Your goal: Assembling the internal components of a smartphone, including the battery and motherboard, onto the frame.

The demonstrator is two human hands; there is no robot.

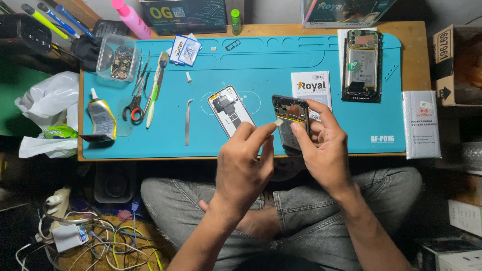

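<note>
The right hand (326, 145) holds an opened phone frame (290, 120) up off the mat, thumb on its near face and fingers wrapped behind its right edge, so the bare inner side faces up at a tilt. Just left of that grip the left hand (246, 165) pinches a small pale scrap (278, 121) between thumb and forefinger, a narrow pinch, with the scrap touching the frame's left edge or just short of it; I cannot tell which.

Further left of the 2 hands, a second phone back (230, 110) lies flat on the teal work mat (261, 65), turned at a slant. Behind the held frame, partly covered by it, sits a white printed packet (312, 86). Off to the right of the grip a third phone (361, 65), open with its battery showing, lies upright near the mat's far corner.

Well to the left lie metal tweezers (188, 122), then scissors with red handles (133, 103), a toothbrush (155, 88), a glue tube (102, 118) and a clear tub of small parts (118, 59)
</note>
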